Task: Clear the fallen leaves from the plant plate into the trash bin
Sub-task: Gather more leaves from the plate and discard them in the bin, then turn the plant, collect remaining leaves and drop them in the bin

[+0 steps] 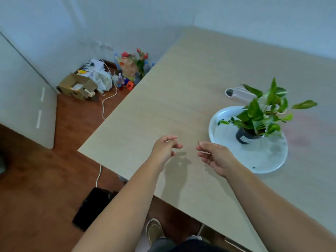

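A round white plate [263,160] lies on the right part of the wooden table [181,88]. On it stands a green potted plant [258,117] in a dark pot. A small dark speck [253,167] lies near the plate's front rim. My right hand [214,157] hovers just left of the plate, palm turned in, fingers apart and holding nothing. My left hand [167,148] hangs over the table beside it, fingers loosely curled with the tips close together; nothing shows in it. A black-lined trash bin [92,208] stands on the floor below the table's near left corner.
A white and pink object [240,93] lies on the table behind the plate. In the floor corner sit a cardboard box [76,86], bags, bottles and flowers [138,60]. A white cable [107,99] runs along the floor. A white cabinet [23,99] stands at left.
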